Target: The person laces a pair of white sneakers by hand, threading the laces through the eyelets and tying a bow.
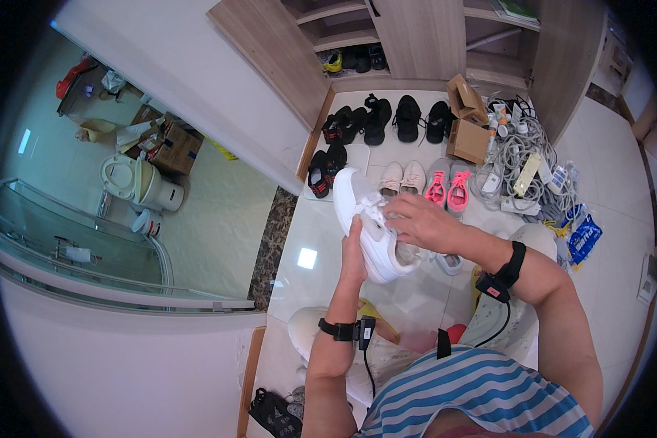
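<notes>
My left hand (pixel 355 252) grips a white lace-up sneaker (pixel 380 257) by its side, thumb near the laces. The shoe is tilted, its toe pointing up and to the left. My right hand (pixel 424 222) is at the laces and tongue; its fingertips are partly hidden, so a hold on the laces cannot be made out. Beyond the shoe, pale pink shoes (pixel 402 178) and grey sneakers with pink laces (pixel 449 186) stand on the tiled floor. Another white shoe (pixel 449 264) lies below my right forearm, partly hidden.
Black shoes (pixel 408 117) line the floor before an open wooden shoe cabinet (pixel 427 38). At the right are a cardboard box (pixel 468 141), a heap of cables with power strips (pixel 527 174) and a blue packet (pixel 584 238). A bathroom with a toilet (pixel 142 180) opens at the left.
</notes>
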`<state>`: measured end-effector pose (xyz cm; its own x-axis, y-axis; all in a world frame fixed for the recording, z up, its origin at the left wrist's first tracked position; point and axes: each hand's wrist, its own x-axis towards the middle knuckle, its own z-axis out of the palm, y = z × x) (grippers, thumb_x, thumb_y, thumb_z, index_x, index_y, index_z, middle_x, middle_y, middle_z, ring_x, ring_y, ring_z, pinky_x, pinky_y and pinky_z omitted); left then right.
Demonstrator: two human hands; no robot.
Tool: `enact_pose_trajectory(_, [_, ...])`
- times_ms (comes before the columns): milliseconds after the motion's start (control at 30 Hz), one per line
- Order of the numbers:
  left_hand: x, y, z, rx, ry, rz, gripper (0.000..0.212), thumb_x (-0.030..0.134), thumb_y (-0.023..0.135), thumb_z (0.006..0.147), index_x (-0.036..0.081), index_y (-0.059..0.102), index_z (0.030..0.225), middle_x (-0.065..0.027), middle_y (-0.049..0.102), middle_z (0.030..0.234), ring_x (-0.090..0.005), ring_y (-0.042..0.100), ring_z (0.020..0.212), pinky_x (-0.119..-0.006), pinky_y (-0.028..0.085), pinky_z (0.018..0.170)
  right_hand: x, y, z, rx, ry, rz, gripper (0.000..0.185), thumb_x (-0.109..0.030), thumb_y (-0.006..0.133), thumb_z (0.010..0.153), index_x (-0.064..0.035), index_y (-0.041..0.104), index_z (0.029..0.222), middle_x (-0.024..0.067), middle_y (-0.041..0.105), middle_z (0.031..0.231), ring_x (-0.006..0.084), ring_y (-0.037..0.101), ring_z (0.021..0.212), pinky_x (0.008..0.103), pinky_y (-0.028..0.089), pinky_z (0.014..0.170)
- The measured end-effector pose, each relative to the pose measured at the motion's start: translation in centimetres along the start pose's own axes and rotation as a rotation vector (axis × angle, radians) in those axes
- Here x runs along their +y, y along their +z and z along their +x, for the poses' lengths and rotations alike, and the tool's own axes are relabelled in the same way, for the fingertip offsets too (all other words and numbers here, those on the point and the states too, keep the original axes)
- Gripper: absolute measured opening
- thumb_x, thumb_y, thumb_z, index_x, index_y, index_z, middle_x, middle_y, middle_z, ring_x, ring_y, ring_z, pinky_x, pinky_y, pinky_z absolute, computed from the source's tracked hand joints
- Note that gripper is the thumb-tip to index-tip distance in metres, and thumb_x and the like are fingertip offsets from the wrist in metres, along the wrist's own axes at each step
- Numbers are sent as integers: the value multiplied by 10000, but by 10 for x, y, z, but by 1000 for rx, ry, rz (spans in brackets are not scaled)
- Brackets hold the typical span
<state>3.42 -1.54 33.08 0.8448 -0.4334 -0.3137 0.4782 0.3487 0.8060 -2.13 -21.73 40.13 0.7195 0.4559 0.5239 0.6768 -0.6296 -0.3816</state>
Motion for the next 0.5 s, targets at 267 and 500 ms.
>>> enact_pose_trajectory(267, [5,7,-4,-44,-12,-122,561,456,316,983,59,354,1377,-141,509,1275,-263,537,1139,-407,440,973,-12,2,4,4,55,-200,273,-95,608,715,-72,622,986,64,547,890,240,553,924,358,493,716])
enact_pose_trajectory(500, [6,11,-5,5,21,-107,558,460,339,978,44,390,1345,-139,541,1235,-256,566,1087,-401,468,927,-10,21,-2,185,125,-8,262,-92,604,772,-99,600,1034,96,613,852,242,626,744,335,506,590])
